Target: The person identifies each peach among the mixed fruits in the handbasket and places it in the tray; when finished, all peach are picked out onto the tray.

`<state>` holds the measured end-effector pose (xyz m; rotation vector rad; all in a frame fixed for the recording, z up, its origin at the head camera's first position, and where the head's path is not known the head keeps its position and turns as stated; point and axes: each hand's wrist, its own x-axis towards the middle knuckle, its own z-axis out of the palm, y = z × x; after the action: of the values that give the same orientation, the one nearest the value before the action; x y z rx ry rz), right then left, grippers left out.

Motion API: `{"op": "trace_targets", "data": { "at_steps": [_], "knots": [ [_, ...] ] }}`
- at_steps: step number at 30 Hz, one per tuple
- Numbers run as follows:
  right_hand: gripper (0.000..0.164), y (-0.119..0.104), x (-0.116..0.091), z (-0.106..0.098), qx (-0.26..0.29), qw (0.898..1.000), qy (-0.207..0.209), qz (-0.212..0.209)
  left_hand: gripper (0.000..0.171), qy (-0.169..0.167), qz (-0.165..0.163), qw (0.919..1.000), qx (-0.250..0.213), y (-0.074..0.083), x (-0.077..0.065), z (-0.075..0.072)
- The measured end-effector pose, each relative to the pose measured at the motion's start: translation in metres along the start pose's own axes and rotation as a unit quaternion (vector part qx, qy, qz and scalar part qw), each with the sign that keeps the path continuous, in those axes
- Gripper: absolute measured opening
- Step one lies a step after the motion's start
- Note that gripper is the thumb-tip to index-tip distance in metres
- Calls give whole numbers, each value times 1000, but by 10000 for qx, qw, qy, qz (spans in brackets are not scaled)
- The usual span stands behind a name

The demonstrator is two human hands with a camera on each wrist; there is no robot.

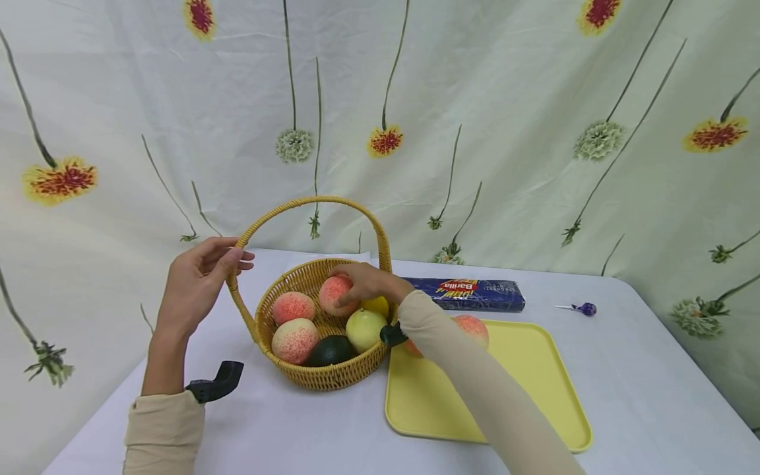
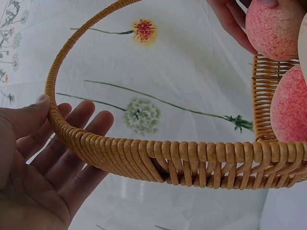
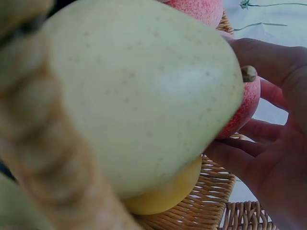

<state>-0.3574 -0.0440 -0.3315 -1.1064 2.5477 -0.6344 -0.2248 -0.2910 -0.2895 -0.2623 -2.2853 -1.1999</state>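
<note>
In the head view, my left hand (image 1: 192, 284) holds the handle (image 1: 320, 200) of a wicker basket (image 1: 332, 377). The left wrist view shows the thumb on one side of the handle and the fingers behind it, fairly straight. Inside the basket, my right hand (image 1: 373, 281) grips a peach (image 1: 334, 294) from above. Around it lie a pink peach (image 1: 293, 307), a paler peach (image 1: 295, 341), a dark avocado (image 1: 331, 351), a pale green pear (image 1: 365, 332) and a partly hidden yellow fruit (image 1: 377, 305). The pear (image 3: 144, 96) fills much of the right wrist view.
A yellow tray (image 1: 534, 389) stands right of the basket, under my right forearm. On it sits a peach (image 1: 473, 329), with another reddish fruit mostly behind the sleeve. Farther back lie a blue Barilla pasta box (image 1: 475, 295) and a purple lollipop (image 1: 586, 309). A flowered cloth hangs behind.
</note>
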Motion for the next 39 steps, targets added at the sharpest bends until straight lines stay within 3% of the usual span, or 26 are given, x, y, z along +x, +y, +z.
{"op": "trace_targets", "data": {
  "at_steps": [19,30,39],
  "knots": [
    [58,3,-19,-2,86,9990,113,-433,35,-26,12,10000,-8,1,1,1],
    [73,8,-34,-6,-120,9959,588,-670,34,-9,55,10000,22,-1,1,0],
    [76,10,-48,-3,-108,9916,1033,-765,34,-13,60,10000,-14,-1,1,1]
  ]
}}
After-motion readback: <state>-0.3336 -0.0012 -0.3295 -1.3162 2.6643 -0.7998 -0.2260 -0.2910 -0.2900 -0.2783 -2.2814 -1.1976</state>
